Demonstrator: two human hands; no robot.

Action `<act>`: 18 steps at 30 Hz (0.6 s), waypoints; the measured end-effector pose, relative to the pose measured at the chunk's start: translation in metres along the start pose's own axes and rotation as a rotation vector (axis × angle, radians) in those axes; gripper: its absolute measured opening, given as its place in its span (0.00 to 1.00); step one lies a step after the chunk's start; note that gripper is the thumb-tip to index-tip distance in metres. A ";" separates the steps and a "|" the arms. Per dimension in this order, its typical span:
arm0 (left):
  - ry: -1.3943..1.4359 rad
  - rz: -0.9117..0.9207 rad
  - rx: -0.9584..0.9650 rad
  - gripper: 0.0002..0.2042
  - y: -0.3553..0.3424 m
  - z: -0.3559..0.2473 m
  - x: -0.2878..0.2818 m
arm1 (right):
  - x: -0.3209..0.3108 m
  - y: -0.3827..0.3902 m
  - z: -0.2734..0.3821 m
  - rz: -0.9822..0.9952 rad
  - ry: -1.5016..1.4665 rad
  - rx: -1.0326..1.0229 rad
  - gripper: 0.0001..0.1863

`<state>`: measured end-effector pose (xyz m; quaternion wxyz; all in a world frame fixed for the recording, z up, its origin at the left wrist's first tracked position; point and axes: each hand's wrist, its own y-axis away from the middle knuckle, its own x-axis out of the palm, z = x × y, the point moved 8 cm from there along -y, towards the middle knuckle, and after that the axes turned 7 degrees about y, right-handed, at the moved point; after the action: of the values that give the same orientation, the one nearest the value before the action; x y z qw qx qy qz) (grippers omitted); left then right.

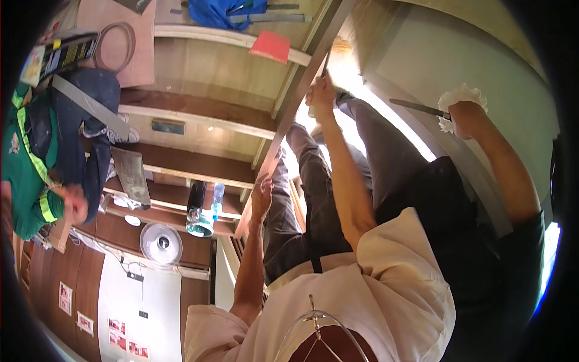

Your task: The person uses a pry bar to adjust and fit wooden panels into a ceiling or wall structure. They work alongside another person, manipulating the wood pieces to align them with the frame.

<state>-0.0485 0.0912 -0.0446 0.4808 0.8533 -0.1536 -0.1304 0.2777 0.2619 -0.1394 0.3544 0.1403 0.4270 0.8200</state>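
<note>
My left hand (262, 194) lies at the long edge of a wooden frame (288, 120), its fingers bent over the board. Further up that edge, my right hand (323, 93) is closed round a slim hand tool (327, 64) with a dark, narrow end; glare hides its exact kind. Close by the tool's tip is a patch of yellowish bristles or shavings (342, 46). At the right, a co-worker's hand (468, 119), at the end of a bare forearm with a dark sleeve, holds a long flat blade (416, 107) and a crumpled white sheet (461, 96).
Crossbars divide the frame, with a red piece (270, 47) and a blue cloth (220, 12) on it. Another person in a green top (36, 163) sits at the left beside a saw blade (90, 105). A pale panel (458, 54) stands at the right; a fan-like disc (161, 243) is lower left.
</note>
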 end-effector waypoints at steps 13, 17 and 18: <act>0.126 -0.038 0.100 0.16 0.030 0.022 0.006 | -0.025 0.100 -0.186 0.042 0.029 0.369 0.13; 0.237 -0.119 0.081 0.16 0.049 0.049 -0.014 | 0.010 0.110 -0.159 0.112 0.073 0.291 0.15; 0.233 -0.132 0.092 0.16 0.055 0.060 -0.019 | 0.010 0.117 -0.162 0.088 0.050 0.343 0.15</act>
<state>-0.0961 0.0251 -0.0259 0.4461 0.8921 -0.0461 -0.0545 0.1304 0.1263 -0.1428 0.2783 0.1971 0.5627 0.7530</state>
